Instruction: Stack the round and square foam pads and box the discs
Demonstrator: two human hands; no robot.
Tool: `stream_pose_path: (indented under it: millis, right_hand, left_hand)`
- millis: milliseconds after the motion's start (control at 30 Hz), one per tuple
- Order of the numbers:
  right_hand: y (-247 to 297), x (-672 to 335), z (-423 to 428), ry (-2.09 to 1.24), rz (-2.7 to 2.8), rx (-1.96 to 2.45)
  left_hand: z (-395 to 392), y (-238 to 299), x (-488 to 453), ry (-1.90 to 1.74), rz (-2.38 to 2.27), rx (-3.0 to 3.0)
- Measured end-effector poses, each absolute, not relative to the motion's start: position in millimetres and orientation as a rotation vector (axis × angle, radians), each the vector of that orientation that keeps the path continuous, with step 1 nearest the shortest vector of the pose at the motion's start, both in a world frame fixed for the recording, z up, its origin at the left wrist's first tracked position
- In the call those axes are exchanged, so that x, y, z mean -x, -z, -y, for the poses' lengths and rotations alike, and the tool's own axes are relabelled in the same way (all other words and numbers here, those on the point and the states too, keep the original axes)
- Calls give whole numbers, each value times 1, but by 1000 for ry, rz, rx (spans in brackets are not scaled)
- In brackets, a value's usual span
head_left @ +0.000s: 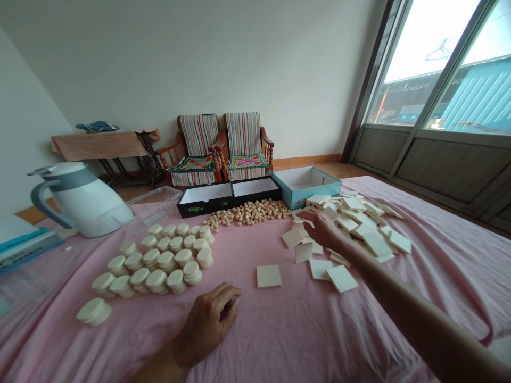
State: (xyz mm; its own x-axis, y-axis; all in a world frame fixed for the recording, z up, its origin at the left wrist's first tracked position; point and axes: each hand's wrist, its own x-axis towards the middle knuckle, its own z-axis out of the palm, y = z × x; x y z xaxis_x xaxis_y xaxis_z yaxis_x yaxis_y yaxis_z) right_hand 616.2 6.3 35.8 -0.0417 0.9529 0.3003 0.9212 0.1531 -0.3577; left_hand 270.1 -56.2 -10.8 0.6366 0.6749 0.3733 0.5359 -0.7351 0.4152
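Observation:
My left hand (211, 318) rests on the pink cloth with its fingers curled closed; nothing shows in it. Reaching forward, my right hand (319, 226) pinches a thin off-white square tile (306, 222) at the edge of a loose heap of square tiles (369, 236). The fingertips are partly hidden by the hand. One single square tile (269, 276) lies flat by itself between my hands. To the left stand several short stacks of cream round discs (154, 278) in rough rows, with one leaning stack (94, 311) nearest me.
Behind the discs and tiles lie many small wooden pieces (251, 213). A black box (205, 199) with white compartments and a light-blue box (309, 186) stand behind them. At left are a white-and-grey jug (90, 202) and a clear plastic tray (154, 205). Two chairs (243, 143) stand beyond.

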Motion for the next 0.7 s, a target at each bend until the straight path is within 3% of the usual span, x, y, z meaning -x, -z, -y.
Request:
stream_pose_path:
  millis: [333,700]
  right_hand:
    - [-24,-645,-48,-330,2164,1841]
    - [-26,-617,-30,-200,1995,1982]
  left_hand:
    - [57,5,-272,-635,-1056,-2496]
    - [57,6,-272,-745,-1091,-2451]
